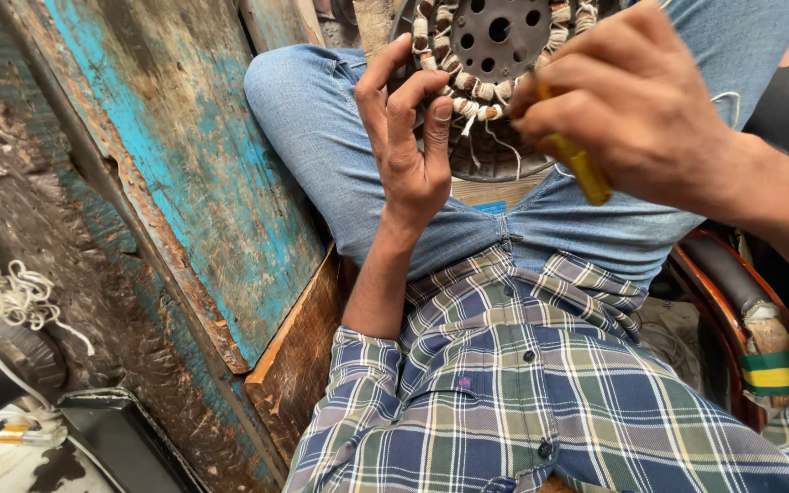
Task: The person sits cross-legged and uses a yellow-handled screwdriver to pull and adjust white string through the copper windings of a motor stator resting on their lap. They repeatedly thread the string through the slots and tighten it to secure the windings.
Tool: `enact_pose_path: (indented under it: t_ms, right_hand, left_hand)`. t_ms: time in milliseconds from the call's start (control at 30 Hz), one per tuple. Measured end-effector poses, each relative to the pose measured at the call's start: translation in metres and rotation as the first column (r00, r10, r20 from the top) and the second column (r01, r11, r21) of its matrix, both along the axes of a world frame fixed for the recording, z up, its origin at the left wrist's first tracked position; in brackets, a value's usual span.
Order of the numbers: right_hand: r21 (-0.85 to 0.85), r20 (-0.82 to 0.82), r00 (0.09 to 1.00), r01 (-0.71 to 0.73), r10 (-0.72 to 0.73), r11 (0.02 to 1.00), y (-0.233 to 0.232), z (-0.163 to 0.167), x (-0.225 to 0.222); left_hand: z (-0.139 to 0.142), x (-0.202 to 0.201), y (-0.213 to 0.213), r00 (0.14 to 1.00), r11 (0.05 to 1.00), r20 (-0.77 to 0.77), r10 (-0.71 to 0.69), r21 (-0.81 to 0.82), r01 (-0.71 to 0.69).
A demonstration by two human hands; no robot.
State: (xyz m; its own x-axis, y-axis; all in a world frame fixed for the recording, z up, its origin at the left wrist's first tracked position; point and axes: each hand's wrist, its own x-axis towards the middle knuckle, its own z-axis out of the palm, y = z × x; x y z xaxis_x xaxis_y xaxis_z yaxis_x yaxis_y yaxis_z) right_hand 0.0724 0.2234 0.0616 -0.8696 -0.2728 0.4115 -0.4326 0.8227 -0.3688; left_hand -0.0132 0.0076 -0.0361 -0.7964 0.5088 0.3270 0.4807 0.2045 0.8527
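Nearest the camera is the person's plaid shirt (504, 393), checked in blue, green and white, buttoned down the front, and above it the blue jeans (340, 155) of a raised knee. At the right edge, close in, a curved reddish-brown bar (732, 283) carries a band of green and yellow tape (773, 372) wrapped round a pale, worn end. Just above the waistband a small blue tag (490, 208) lies against a tan surface. Farther up, the left hand (408, 137) reaches from a rolled sleeve, its fingers curled and its fingertips pressing on the lower rim of a round motor stator (490, 64) that rests in the lap; it steadies the part rather than closing round it. The stator has a dark perforated metal centre and a ring of copper coils bound in whitish, frayed insulation. The right hand (632, 100) is closed tightly round a yellow-handled tool (577, 164), whose handle sticks out below the fist while its tip, hidden by the fingers, points at the coils. To the left stands a worn wooden board (194, 164) with peeling turquoise paint, and beyond it a tangle of white cord (11, 294).
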Motion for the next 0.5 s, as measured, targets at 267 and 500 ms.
enact_pose_path:
  t_ms: [267, 500]
  right_hand:
    - [0.43, -0.058, 0.998, 0.032, -0.008, 0.902, -0.02, 0.005, -0.011]
    - [0.439, 0.111, 0.993, -0.08, 0.034, 0.895, -0.024, -0.004, -0.013]
  left_hand:
    - [0.003, -0.002, -0.001, 1.0, 1.0, -0.017, -0.002, -0.007, 0.002]
    - [0.003, -0.002, -0.002, 0.999, 1.0, -0.037, -0.016, -0.026, 0.015]
